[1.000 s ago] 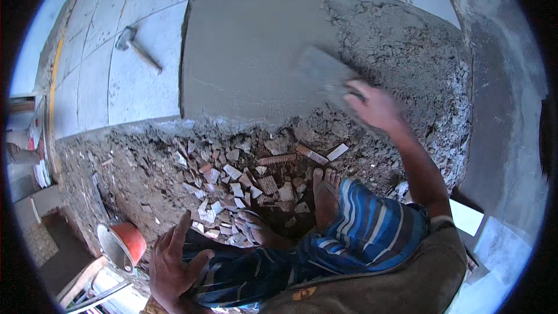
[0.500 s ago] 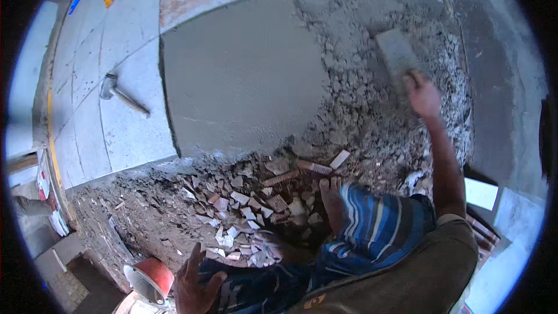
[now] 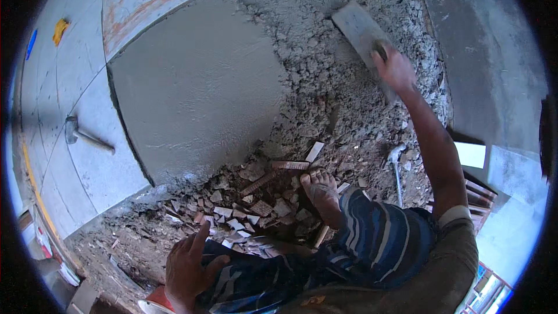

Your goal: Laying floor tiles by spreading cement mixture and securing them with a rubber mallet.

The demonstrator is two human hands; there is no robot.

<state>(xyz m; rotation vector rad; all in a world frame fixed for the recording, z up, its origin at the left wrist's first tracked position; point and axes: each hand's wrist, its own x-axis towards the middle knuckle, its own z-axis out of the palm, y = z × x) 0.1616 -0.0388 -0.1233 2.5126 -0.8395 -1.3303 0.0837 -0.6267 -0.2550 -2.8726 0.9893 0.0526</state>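
Note:
My right hand (image 3: 396, 71) is closed around the handle of a flat rectangular finishing trowel (image 3: 358, 28). Its long blade lies over rough, crumbly grey mortar (image 3: 308, 52) on the right. A smoothed grey mortar patch (image 3: 197, 87) adjoins this on the left. My left hand (image 3: 189, 270) is low in the view beside my patterned blue clothing, its fingers apart and nothing in it; whether it rests on my leg I cannot tell.
A mallet (image 3: 87, 135) lies on pale tiles (image 3: 110, 168) at left, below a yellow cloth-like piece (image 3: 60, 31) and a blue object (image 3: 31, 44). Broken tile rubble (image 3: 238, 221) surrounds my foot (image 3: 321, 192). Right of it is a hammer-like tool (image 3: 397, 154); a red container (image 3: 158, 298) stands lower left.
The whole view has shifted and turned, so the tiles and mortar sit farther left. The trowel, blurred before, now shows sharply. The hammer-like tool has come out from behind my right arm.

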